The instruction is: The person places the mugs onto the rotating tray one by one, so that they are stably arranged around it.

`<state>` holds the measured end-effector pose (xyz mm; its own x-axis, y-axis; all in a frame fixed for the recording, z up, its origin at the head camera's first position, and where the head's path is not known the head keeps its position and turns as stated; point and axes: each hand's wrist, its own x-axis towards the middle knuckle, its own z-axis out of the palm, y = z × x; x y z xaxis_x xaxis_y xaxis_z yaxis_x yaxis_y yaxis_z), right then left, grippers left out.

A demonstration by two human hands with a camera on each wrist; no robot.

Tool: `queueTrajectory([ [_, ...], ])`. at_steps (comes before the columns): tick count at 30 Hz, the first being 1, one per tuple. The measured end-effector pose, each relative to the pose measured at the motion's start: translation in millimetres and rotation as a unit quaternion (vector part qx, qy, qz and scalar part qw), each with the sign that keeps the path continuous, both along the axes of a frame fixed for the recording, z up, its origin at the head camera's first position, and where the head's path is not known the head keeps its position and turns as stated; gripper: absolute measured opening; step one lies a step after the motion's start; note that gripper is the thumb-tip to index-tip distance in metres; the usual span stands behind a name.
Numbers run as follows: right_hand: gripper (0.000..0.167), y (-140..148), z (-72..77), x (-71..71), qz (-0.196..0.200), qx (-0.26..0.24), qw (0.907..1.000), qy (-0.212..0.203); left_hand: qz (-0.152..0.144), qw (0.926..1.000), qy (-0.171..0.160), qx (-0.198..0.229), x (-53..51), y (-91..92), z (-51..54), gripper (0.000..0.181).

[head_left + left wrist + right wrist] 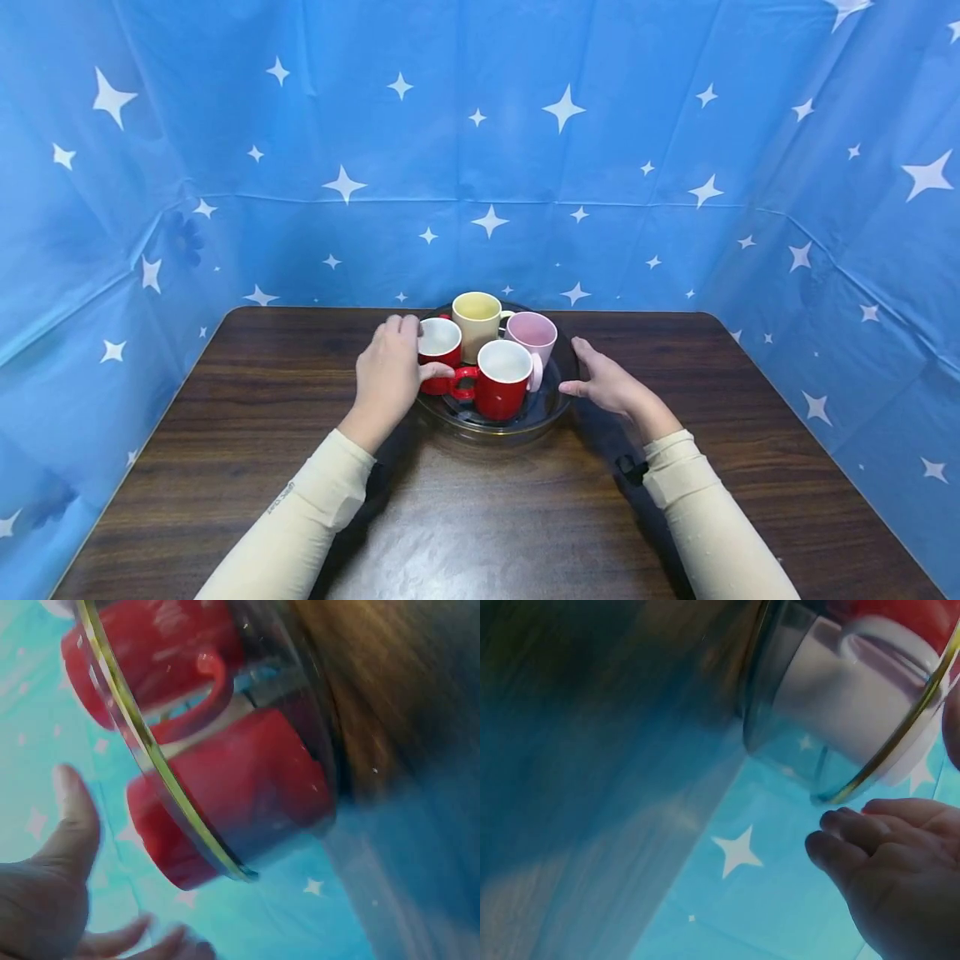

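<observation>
A clear glass bowl (pixel 480 431) with a yellowish rim stands on the table and holds several mugs. Inside are a red mug (pixel 501 398) at the front, a second red mug (pixel 450 357) at the left, a cream-yellow mug (pixel 472 335) at the back and a pink mug (pixel 534 331) at the right. My left hand (pixel 386 371) is at the bowl's left side, thumb spread from the fingers; the left wrist view shows a gap to the rim. Beside the right side my right hand (pixel 611 385) has its fingers extended, fingertips close to the rim (pixel 885 757); contact is unclear.
The dark wood-grain table (pixel 465 517) extends to both sides and in front of the bowl. A blue curtain (pixel 420 150) with white stars hangs behind the table and along both sides. A small black object (pixel 632 468) sits at the right wrist.
</observation>
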<state>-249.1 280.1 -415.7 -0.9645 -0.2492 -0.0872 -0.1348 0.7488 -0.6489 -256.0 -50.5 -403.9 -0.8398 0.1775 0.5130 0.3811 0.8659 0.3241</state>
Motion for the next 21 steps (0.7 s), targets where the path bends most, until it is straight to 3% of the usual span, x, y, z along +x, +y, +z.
queueTrajectory([
  [3,0.094,-6,0.2,-0.2,0.007,-0.010,0.9999,-0.001,0.015,0.9963,-0.084,0.015,-5.7,-9.1,-0.4,0.096],
  [5,0.097,-11,-0.3,-0.3,0.007,-0.010,0.9999,-0.002,0.000,0.9908,-0.135,0.016,-9.4,-10.4,-3.4,0.109],
  [8,0.100,-19,-1.7,-0.6,0.000,0.004,1.0000,-0.006,-0.025,0.9830,-0.181,0.015,-12.8,-7.7,-9.5,0.118],
  [12,0.100,-27,-3.4,-2.1,-0.011,0.026,0.9996,0.005,-0.006,0.9852,-0.171,0.001,-14.0,-2.5,-15.3,0.117],
  [15,0.099,-30,-4.5,-3.4,-0.022,0.028,0.9993,0.013,0.017,0.9898,-0.141,-0.008,-13.1,0.0,-18.8,0.113],
  [21,0.100,-36,-10.4,-5.7,-0.052,0.029,0.9973,0.044,0.032,0.9942,-0.103,-0.004,-5.9,5.7,-23.3,0.109],
])
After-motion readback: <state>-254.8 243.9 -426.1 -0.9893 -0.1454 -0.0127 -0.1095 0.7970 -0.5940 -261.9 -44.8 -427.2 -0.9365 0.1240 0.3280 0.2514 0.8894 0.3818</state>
